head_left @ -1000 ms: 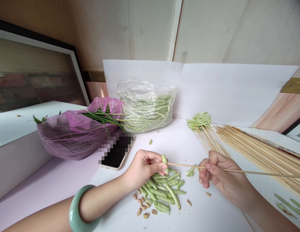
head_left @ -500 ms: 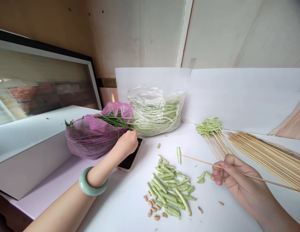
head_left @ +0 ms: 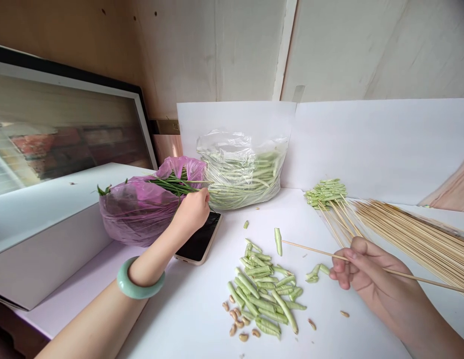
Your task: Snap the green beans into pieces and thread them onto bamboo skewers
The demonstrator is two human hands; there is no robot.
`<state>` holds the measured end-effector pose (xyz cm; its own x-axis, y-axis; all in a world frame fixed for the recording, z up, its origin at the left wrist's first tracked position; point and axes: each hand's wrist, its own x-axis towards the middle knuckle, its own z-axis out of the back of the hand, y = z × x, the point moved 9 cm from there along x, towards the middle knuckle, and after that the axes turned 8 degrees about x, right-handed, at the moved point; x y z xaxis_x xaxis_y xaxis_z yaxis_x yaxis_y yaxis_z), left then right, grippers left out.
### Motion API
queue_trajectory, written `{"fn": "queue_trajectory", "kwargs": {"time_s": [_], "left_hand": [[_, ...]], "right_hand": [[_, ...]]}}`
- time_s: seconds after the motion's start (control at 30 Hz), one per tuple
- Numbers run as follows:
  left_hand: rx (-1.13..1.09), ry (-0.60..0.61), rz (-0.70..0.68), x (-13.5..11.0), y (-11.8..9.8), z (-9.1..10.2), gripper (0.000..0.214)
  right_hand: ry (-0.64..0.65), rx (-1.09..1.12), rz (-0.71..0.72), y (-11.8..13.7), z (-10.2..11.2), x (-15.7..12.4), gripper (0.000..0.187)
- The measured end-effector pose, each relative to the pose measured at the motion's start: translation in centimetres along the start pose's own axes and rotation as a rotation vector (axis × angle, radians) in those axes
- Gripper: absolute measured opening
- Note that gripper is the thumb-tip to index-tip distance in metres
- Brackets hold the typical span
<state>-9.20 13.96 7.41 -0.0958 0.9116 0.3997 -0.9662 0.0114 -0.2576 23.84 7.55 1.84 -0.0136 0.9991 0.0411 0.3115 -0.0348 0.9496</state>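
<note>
My right hand (head_left: 370, 271) comes in from the near right, palm turned partly up, thumb and fingers pinching a thin stick (head_left: 310, 250). On the stick's left end sits a piece of bean (head_left: 278, 242), upright above the white table (head_left: 172, 324), just beyond the loose bean pieces (head_left: 265, 294). My left hand (head_left: 194, 207) stretches out over the phone (head_left: 205, 239), near the purple bag (head_left: 138, 214), fingers curled in; whether they grip anything I cannot tell. White boards (head_left: 381, 149) stand along the far side, before a pale wall (head_left: 246, 50); a window (head_left: 85, 134) is far left.
</note>
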Motion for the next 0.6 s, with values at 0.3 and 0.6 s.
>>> {"fn": "queue_trajectory", "kwargs": {"time_s": [0.3, 0.6], "left_hand": [[0.062, -0.202, -0.015, 0.2, 0.2, 2.2, 0.029], [-0.009, -0.109, -0.017, 0.2, 0.1, 1.4, 0.011]], "right_hand": [[0.006, 0.014, -0.017, -0.4, 0.2, 0.1, 0.033], [-0.032, 0.007, -0.002, 0.1, 0.0, 0.0, 0.032]]}}
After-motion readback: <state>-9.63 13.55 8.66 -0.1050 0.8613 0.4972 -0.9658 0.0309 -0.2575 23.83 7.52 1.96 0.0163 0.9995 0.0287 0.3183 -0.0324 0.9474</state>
